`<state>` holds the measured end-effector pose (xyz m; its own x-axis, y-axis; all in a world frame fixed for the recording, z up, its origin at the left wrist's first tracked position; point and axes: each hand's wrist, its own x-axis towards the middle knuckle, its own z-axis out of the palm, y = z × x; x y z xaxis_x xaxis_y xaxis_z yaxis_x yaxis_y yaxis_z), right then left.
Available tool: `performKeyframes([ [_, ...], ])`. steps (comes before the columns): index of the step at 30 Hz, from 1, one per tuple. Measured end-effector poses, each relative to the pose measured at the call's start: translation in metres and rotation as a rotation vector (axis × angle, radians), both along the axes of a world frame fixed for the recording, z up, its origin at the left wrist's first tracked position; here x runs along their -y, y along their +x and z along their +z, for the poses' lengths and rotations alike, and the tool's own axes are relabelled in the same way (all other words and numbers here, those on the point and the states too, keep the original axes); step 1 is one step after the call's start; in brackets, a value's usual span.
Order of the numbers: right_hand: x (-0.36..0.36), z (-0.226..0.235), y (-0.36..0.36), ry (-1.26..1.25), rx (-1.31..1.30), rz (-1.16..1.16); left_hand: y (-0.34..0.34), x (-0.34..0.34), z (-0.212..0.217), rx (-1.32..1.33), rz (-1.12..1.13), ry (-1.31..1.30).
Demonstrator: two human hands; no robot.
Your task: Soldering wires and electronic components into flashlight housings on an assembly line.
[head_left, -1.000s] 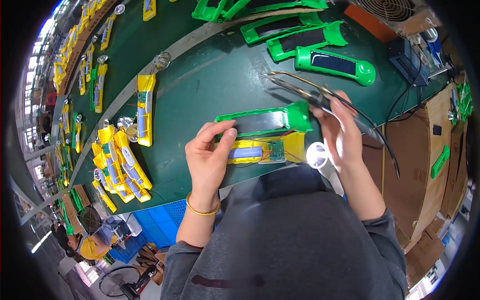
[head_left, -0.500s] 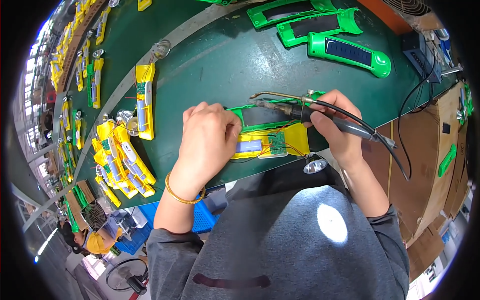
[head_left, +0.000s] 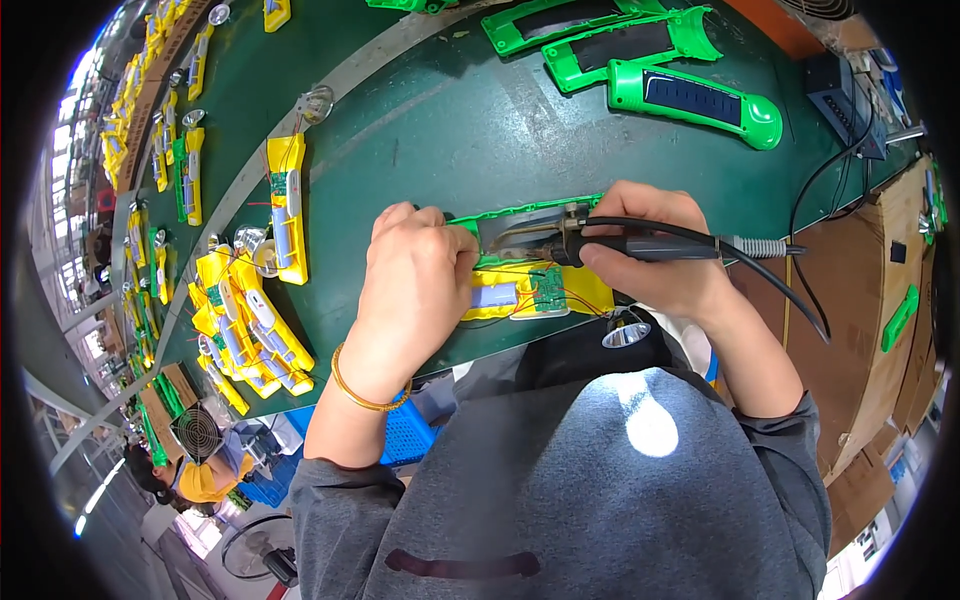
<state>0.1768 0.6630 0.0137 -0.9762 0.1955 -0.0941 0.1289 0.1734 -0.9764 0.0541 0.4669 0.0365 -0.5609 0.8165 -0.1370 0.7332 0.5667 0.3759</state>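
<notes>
My right hand [head_left: 675,285] grips a soldering iron [head_left: 640,247] with a thin curved metal feed tube beside its tip. The tip points left, over the dark panel of an open green flashlight shell [head_left: 530,210]. Closer to me lies a yellow flashlight shell [head_left: 592,288] with a purple battery [head_left: 494,296], a green circuit board [head_left: 549,288] and thin wires. Its round reflector lamp [head_left: 627,335] rests at the table's near edge. My left hand [head_left: 415,270] is closed in a pinch at the left ends of both shells; its fingertips and what they pinch are hidden.
Several yellow shells with batteries [head_left: 245,320] lie piled at left, one more [head_left: 287,215] behind them. Green solar-panel shells [head_left: 690,100] lie at the far right. A soldering station [head_left: 845,105] stands at the right edge, its cable hanging. A person [head_left: 205,480] sits at lower left.
The soldering iron has moved left and slightly down, its tip now lower over the green shell, and its handle lies more level. My left hand has stayed nearly in place.
</notes>
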Motion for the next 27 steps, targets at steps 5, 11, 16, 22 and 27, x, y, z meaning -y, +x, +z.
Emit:
performKeyframes([
  [5, -0.0063, 0.0047, -0.0008, -0.036, 0.058, 0.036, -0.0011, -0.0001, 0.0008, 0.019, 0.003, 0.003],
  [11, -0.0064, 0.0017, 0.0039, -0.027, -0.006, -0.045, 0.0019, -0.0053, 0.0015, -0.004, 0.029, -0.014],
  [16, -0.0066, 0.0029, 0.0035, -0.014, 0.004, -0.039, 0.0026, -0.0047, -0.0017, -0.016, 0.049, -0.041],
  [22, -0.0095, 0.0030, 0.0033, 0.006, 0.002, -0.025, 0.0044, -0.0074, -0.0029, -0.036, 0.075, -0.052],
  [27, -0.0095, 0.0043, 0.0033, -0.006, 0.007, -0.033, 0.0057, -0.0078, -0.0010, -0.027, 0.094, -0.048],
])
